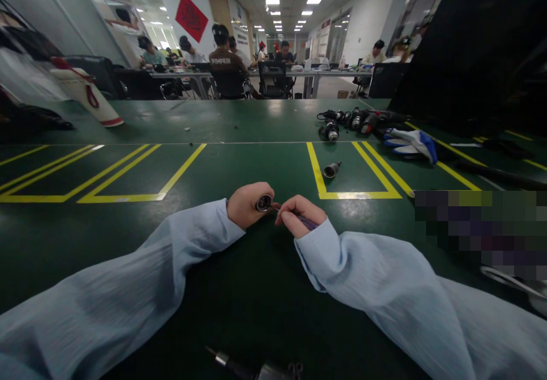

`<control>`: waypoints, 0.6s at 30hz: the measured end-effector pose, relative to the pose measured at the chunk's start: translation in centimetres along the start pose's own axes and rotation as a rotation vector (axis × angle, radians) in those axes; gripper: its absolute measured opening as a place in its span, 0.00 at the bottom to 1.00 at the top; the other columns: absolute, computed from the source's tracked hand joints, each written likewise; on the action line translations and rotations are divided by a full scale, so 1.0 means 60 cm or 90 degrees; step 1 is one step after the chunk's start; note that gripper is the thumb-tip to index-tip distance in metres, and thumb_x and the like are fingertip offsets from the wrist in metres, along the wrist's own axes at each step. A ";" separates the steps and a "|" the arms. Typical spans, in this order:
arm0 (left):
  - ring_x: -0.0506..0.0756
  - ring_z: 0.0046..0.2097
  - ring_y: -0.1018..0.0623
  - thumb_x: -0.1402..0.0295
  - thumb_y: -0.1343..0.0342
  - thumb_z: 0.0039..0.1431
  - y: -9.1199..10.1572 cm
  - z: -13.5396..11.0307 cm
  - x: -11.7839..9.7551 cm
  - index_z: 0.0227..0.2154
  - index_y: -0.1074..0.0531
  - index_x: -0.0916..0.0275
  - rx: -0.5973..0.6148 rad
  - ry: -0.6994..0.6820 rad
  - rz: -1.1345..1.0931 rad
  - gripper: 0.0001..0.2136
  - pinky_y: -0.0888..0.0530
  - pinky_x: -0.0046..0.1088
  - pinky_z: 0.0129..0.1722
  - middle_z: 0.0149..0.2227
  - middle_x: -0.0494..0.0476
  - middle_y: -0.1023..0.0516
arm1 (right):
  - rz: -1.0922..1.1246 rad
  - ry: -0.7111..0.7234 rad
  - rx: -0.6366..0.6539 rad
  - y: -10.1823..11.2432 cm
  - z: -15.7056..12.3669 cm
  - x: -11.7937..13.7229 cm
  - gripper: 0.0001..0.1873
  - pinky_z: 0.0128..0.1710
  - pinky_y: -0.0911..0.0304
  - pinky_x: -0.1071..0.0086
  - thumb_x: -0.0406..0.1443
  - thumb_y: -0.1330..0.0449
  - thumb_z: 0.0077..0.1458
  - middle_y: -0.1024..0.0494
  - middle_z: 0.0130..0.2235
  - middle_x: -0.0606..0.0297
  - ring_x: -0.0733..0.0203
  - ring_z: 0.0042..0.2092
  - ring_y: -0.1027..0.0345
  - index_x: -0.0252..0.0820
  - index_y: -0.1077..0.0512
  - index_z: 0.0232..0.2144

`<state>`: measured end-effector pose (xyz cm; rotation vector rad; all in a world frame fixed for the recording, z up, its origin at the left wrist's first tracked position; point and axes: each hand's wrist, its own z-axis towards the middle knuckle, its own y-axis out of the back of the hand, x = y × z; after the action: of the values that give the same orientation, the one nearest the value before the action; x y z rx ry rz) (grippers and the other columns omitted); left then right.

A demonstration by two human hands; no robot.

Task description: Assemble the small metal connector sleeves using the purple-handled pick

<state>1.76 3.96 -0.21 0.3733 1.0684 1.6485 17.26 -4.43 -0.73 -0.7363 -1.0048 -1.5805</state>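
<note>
My left hand (245,204) is closed around a round metal part (264,202), whose dark hollow end faces me. The inside of that end is too small to make out. In my right hand (298,212) is a thin screwdriver (308,223) with a purple handle, its shaft pointing left at the part. Whether the tip touches the metal I cannot tell. Beyond my right hand, a grey metal cup-shaped piece with a narrow stem (331,170) lies on its side inside a yellow taped outline. Close to me, a dark tool with a metal tip (226,362) is partly cut off.
Several black and metal tools (354,119) lie at the back right of the green table (239,163), beside a blue and white glove (410,143). A large black panel (474,55) stands on the right. At the left is a white cylindrical container (92,96). People sit at desks beyond.
</note>
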 end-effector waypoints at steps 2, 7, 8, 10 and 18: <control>0.48 0.22 0.36 0.69 0.49 0.53 0.000 -0.001 -0.001 0.21 0.39 0.63 -0.005 -0.016 0.015 0.08 0.39 0.23 0.21 0.20 0.48 0.38 | 0.069 -0.022 0.000 0.002 0.003 0.000 0.06 0.32 0.42 0.69 0.32 0.47 0.47 0.27 0.24 0.67 0.64 0.29 0.36 0.41 0.33 0.20; 0.47 0.22 0.37 0.69 0.49 0.52 0.004 0.000 -0.007 0.21 0.40 0.63 -0.024 -0.024 -0.018 0.08 0.40 0.22 0.21 0.20 0.48 0.39 | 0.359 -0.147 0.035 0.005 0.014 -0.015 0.04 0.29 0.40 0.68 0.34 0.45 0.44 0.25 0.21 0.67 0.65 0.25 0.34 0.40 0.32 0.21; 0.47 0.22 0.37 0.70 0.49 0.52 0.004 0.000 -0.007 0.21 0.40 0.63 -0.025 -0.022 -0.026 0.08 0.40 0.22 0.21 0.20 0.48 0.39 | 0.401 -0.170 0.043 0.005 0.016 -0.020 0.04 0.29 0.40 0.68 0.34 0.45 0.43 0.25 0.21 0.67 0.65 0.25 0.34 0.40 0.32 0.21; 0.47 0.22 0.37 0.70 0.49 0.51 0.004 -0.001 -0.008 0.20 0.40 0.63 -0.025 -0.012 -0.036 0.08 0.39 0.22 0.21 0.20 0.47 0.39 | 0.453 -0.199 0.049 0.003 0.018 -0.026 0.04 0.28 0.39 0.69 0.34 0.44 0.43 0.24 0.22 0.66 0.65 0.25 0.33 0.39 0.31 0.21; 0.48 0.22 0.36 0.68 0.50 0.54 0.003 -0.003 -0.006 0.20 0.39 0.63 -0.024 0.007 0.070 0.09 0.40 0.23 0.21 0.20 0.48 0.39 | 0.329 -0.171 0.020 0.001 0.014 -0.013 0.05 0.25 0.39 0.72 0.35 0.43 0.46 0.24 0.22 0.67 0.67 0.24 0.36 0.40 0.32 0.21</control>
<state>1.63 3.58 -0.07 0.4048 1.0391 1.7678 17.49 -3.32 -1.03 -1.1061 -0.9313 -1.0339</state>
